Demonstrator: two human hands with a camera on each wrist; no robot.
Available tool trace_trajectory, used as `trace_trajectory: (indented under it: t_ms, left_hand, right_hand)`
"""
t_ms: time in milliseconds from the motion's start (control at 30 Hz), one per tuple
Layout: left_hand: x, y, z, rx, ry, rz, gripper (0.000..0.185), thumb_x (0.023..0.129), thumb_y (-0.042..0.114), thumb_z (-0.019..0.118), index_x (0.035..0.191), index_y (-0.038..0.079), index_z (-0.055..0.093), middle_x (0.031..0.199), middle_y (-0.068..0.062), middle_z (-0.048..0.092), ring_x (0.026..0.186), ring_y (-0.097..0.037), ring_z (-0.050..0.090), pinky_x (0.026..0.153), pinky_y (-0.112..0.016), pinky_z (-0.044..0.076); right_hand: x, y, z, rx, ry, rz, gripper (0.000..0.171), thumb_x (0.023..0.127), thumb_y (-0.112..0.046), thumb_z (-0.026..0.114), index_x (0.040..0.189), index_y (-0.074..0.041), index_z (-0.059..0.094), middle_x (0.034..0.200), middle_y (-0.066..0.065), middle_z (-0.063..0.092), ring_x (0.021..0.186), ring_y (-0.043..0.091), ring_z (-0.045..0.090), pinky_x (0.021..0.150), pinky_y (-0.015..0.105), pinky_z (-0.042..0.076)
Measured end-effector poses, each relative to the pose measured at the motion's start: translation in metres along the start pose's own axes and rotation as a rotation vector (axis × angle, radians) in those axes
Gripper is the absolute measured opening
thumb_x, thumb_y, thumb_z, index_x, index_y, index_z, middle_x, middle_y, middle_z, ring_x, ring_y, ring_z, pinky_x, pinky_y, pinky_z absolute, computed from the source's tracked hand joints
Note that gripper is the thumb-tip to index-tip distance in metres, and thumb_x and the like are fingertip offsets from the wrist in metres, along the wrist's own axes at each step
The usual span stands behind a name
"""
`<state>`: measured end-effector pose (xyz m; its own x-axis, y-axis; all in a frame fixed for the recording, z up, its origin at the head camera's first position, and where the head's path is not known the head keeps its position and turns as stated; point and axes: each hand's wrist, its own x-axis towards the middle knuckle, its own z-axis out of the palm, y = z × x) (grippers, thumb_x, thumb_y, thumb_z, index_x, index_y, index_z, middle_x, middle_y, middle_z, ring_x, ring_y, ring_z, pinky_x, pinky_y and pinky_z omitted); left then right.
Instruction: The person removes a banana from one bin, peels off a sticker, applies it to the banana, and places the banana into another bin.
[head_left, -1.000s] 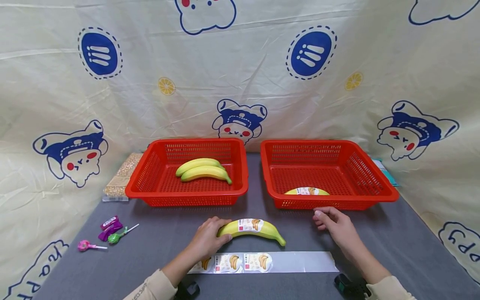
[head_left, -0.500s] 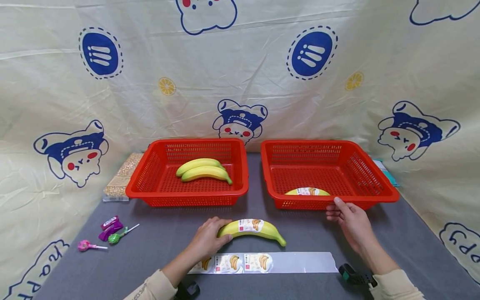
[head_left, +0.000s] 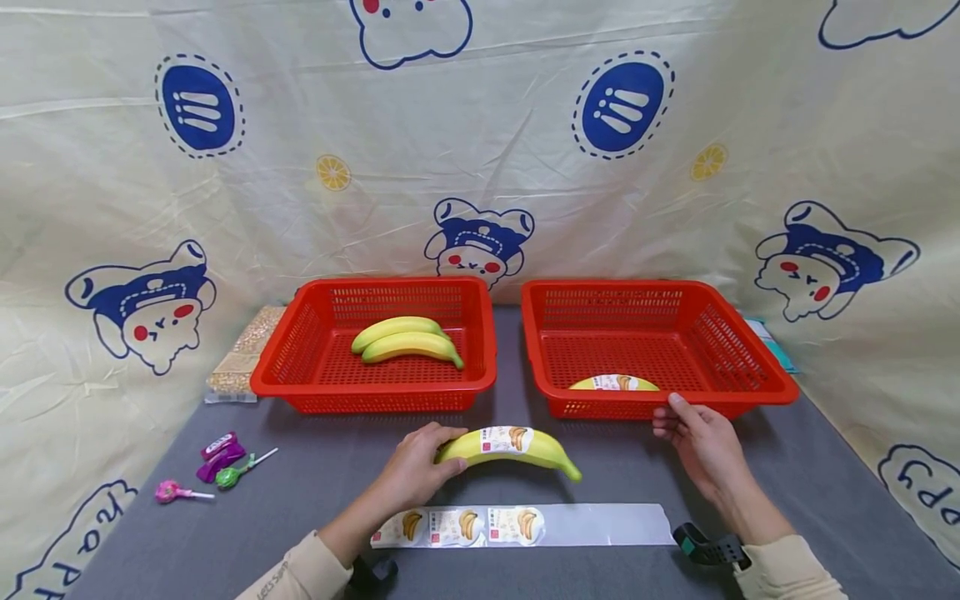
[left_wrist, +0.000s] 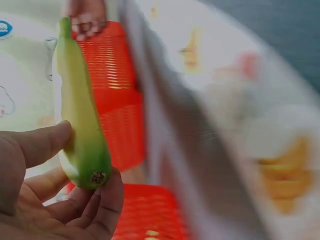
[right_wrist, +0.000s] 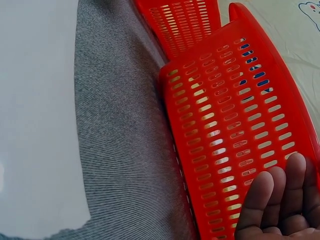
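Note:
My left hand (head_left: 416,467) grips the left end of a banana with a sticker (head_left: 510,446), held just above the grey table; the wrist view shows my fingers (left_wrist: 55,190) curled round its stem end (left_wrist: 80,115). My right hand (head_left: 697,442) rests with straight fingers against the front rim of the right red basket (head_left: 757,392), as the wrist view shows with fingertips (right_wrist: 280,205) on the slotted wall (right_wrist: 230,120). Another stickered banana (head_left: 613,383) lies inside that basket. The left red basket (head_left: 375,392) holds two plain bananas (head_left: 408,340).
A sticker strip (head_left: 525,525) with three banana labels lies along the table's near edge. Lollipops and candy (head_left: 225,462) sit at the left, beside a bag of grains (head_left: 243,354). A teal item (head_left: 772,342) lies behind the right basket. A printed cloth surrounds the table.
My left hand has raised the stickered banana slightly off the table. My right hand has moved from the table up to the right basket's front rim.

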<state>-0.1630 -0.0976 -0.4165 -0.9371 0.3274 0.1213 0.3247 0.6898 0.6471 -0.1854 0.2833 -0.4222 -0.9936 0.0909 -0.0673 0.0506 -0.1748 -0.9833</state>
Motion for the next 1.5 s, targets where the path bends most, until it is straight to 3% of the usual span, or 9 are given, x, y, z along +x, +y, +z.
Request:
trace_trajectory:
  t_ms: [200,367,500,667,1000,1100,1333,1500]
  left_hand:
    - [0.023,0.038,-0.019,-0.092,0.028,0.076,0.04,0.083,0.018,0.071,0.122,0.014,0.063,0.101,-0.001,0.063,0.083,-0.011,0.051,0.07,-0.023,0.041]
    - [0.054,0.073,-0.028,-0.101,-0.01,0.038,0.045,0.084,0.024,0.071,0.126,0.016,0.058,0.108,-0.002,0.061,0.09,-0.014,0.051,0.075,-0.025,0.046]
    - [0.085,0.097,-0.025,-0.098,-0.035,0.0,0.049,0.084,0.027,0.07,0.129,0.017,0.055,0.115,-0.001,0.059,0.099,-0.016,0.054,0.08,-0.025,0.049]
    - [0.12,0.117,-0.009,-0.049,-0.033,-0.003,0.049,0.084,0.03,0.069,0.129,0.016,0.055,0.12,-0.001,0.061,0.101,-0.015,0.055,0.083,-0.026,0.049]
    - [0.165,0.126,0.023,0.081,-0.004,-0.037,0.043,0.084,0.029,0.07,0.122,0.015,0.058,0.11,0.0,0.065,0.087,-0.011,0.052,0.072,-0.022,0.045]
    - [0.174,0.128,0.031,0.165,-0.018,-0.042,0.039,0.084,0.03,0.07,0.118,0.015,0.06,0.105,0.001,0.066,0.083,-0.011,0.053,0.07,-0.022,0.043]
    - [0.186,0.128,0.046,0.369,-0.047,-0.044,0.03,0.085,0.031,0.068,0.11,0.016,0.062,0.101,0.002,0.069,0.08,-0.013,0.058,0.074,-0.025,0.048]
    - [0.189,0.125,0.057,0.417,-0.066,-0.063,0.033,0.084,0.032,0.068,0.113,0.018,0.063,0.105,0.003,0.069,0.086,-0.012,0.06,0.081,-0.027,0.05]
  right_hand:
    - [0.003,0.0,0.0,0.012,-0.007,-0.012,0.023,0.094,-0.03,0.056,0.094,-0.012,0.07,0.079,-0.007,0.072,0.074,0.008,0.065,0.071,0.019,0.053]
    - [0.004,0.0,0.0,0.02,-0.011,-0.01,0.023,0.094,-0.03,0.056,0.09,-0.014,0.072,0.078,-0.007,0.072,0.073,0.008,0.064,0.071,0.02,0.053]
    - [0.004,-0.001,0.001,0.015,-0.004,-0.001,0.025,0.092,-0.033,0.058,0.091,-0.012,0.071,0.077,-0.007,0.071,0.073,0.007,0.063,0.07,0.02,0.052]
    - [0.004,-0.001,0.002,-0.005,-0.001,0.002,0.028,0.09,-0.035,0.06,0.094,-0.01,0.07,0.078,-0.009,0.071,0.075,0.007,0.062,0.071,0.019,0.052]
    - [0.005,-0.001,0.002,-0.009,0.024,-0.006,0.029,0.089,-0.036,0.061,0.096,-0.009,0.069,0.079,-0.007,0.071,0.075,0.008,0.063,0.07,0.019,0.052]
    - [0.005,-0.001,0.002,-0.014,0.044,0.005,0.031,0.088,-0.038,0.062,0.097,-0.009,0.069,0.081,-0.006,0.071,0.075,0.008,0.062,0.07,0.018,0.052]
    - [0.003,0.0,0.001,-0.019,0.057,0.021,0.032,0.087,-0.04,0.062,0.096,-0.01,0.069,0.08,-0.006,0.071,0.076,0.007,0.061,0.071,0.018,0.052]
    - [0.002,0.002,-0.001,-0.031,0.052,0.025,0.031,0.089,-0.039,0.061,0.097,-0.01,0.069,0.081,-0.006,0.071,0.076,0.007,0.061,0.071,0.018,0.051]
